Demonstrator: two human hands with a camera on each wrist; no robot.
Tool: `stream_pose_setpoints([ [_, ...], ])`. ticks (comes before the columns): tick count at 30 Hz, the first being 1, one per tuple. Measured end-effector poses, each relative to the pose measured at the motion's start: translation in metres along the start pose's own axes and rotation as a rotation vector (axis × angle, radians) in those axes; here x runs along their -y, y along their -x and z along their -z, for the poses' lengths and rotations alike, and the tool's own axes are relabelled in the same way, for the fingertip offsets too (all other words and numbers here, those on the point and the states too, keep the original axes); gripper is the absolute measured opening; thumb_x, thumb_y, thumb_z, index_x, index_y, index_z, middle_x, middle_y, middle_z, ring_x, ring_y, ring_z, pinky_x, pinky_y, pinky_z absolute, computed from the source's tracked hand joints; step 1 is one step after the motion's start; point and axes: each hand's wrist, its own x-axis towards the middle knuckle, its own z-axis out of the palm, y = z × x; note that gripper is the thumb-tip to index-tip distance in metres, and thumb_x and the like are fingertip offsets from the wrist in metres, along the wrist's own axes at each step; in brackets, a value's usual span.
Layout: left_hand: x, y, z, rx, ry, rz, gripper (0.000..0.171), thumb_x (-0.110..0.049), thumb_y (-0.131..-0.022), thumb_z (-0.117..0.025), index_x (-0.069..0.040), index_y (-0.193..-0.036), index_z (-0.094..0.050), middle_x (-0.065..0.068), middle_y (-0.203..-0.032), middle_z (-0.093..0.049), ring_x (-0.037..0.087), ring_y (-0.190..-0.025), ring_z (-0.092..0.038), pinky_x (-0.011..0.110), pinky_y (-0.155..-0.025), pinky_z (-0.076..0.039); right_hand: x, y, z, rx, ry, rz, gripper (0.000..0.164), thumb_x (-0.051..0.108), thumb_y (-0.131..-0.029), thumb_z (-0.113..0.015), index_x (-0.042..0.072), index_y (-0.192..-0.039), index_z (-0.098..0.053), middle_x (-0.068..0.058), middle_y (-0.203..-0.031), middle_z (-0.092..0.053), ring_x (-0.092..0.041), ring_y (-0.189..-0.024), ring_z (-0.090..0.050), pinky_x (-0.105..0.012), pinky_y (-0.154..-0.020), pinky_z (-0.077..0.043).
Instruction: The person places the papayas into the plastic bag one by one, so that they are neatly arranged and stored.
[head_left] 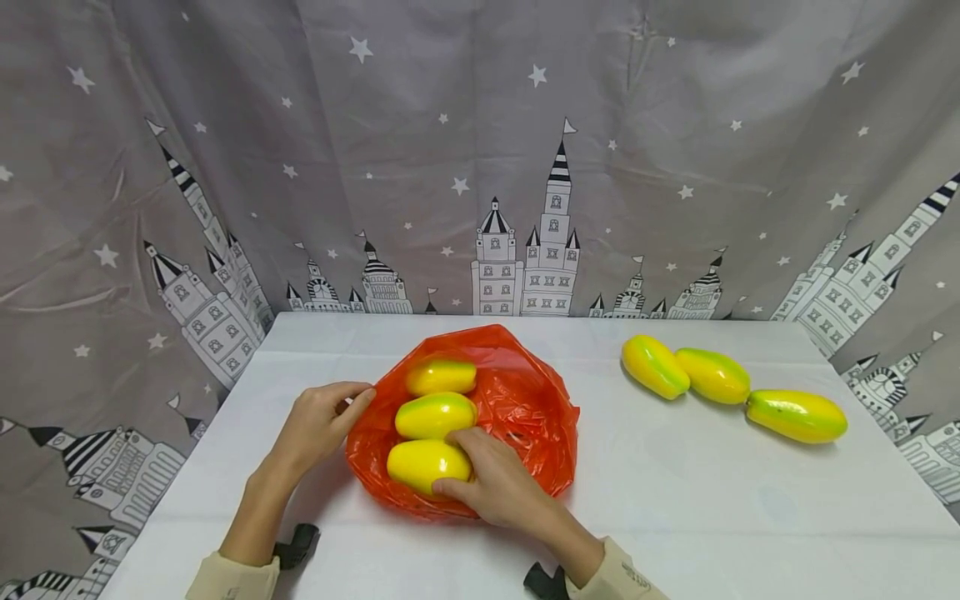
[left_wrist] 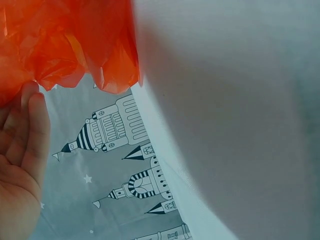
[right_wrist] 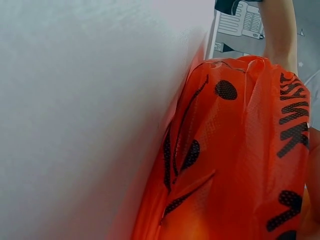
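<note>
A red plastic bag (head_left: 536,387) lies spread open on the white table. Inside its left half, three yellow-green papayas lie in a column: a far one (head_left: 441,377), a middle one (head_left: 435,415) and a near one (head_left: 420,465). My right hand (head_left: 498,479) reaches into the bag and grips the near papaya at its right end, thumb on the near side and fingers on the far side. My left hand (head_left: 321,423) pinches the bag's left rim between thumb and fingers. In the right wrist view the bag's printed outer side (right_wrist: 230,135) hides most of that hand.
Three more papayas lie on the right of the table: one at the left (head_left: 655,367), one in the centre (head_left: 712,375) and one at the right (head_left: 797,415). A grey curtain (head_left: 420,108) with castles and stars hangs behind the white table (head_left: 675,500).
</note>
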Motion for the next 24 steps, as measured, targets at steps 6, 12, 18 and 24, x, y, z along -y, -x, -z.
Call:
stream_pose_setpoints([
  [6, 0.0, 0.001, 0.0, 0.014, 0.01, 0.01, 0.015, -0.009, -0.093, -0.068, -0.001, -0.102, -0.075, 0.011, -0.095, -0.074, 0.022, -0.078, -0.068, 0.041, -0.069, -0.058, 0.001, 0.002, 0.002, 0.022, -0.015, -0.01, 0.059, 0.043, -0.089, -0.072, 0.011, -0.135, -0.051, 0.004, -0.125, -0.056, -0.012, -0.106, -0.053, -0.034, -0.093, -0.048],
  [12, 0.0, 0.001, 0.001, 0.011, 0.011, 0.01, 0.015, -0.01, -0.094, -0.067, -0.001, -0.103, -0.075, 0.01, -0.095, -0.073, 0.021, -0.077, -0.068, 0.04, -0.069, -0.058, 0.002, 0.004, 0.004, 0.026, -0.033, -0.01, 0.058, 0.04, -0.09, -0.072, 0.012, -0.136, -0.051, 0.004, -0.125, -0.056, -0.013, -0.108, -0.053, -0.035, -0.094, -0.048],
  [18, 0.0, 0.001, 0.002, 0.008, 0.01, 0.011, 0.014, -0.01, -0.094, -0.067, -0.001, -0.102, -0.075, 0.01, -0.095, -0.073, 0.021, -0.076, -0.067, 0.039, -0.068, -0.058, 0.002, 0.011, 0.011, 0.023, -0.037, 0.024, 0.057, 0.037, -0.091, -0.071, 0.011, -0.138, -0.051, 0.004, -0.126, -0.057, -0.014, -0.111, -0.055, -0.035, -0.097, -0.048],
  [24, -0.001, 0.0, 0.003, 0.009, 0.011, 0.007, 0.014, -0.01, -0.094, -0.067, -0.001, -0.102, -0.075, 0.01, -0.095, -0.073, 0.02, -0.076, -0.067, 0.039, -0.068, -0.058, -0.004, 0.025, 0.021, -0.004, -0.03, 0.068, 0.052, 0.04, -0.092, -0.07, 0.009, -0.132, -0.056, 0.002, -0.124, -0.06, -0.019, -0.112, -0.057, -0.036, -0.098, -0.048],
])
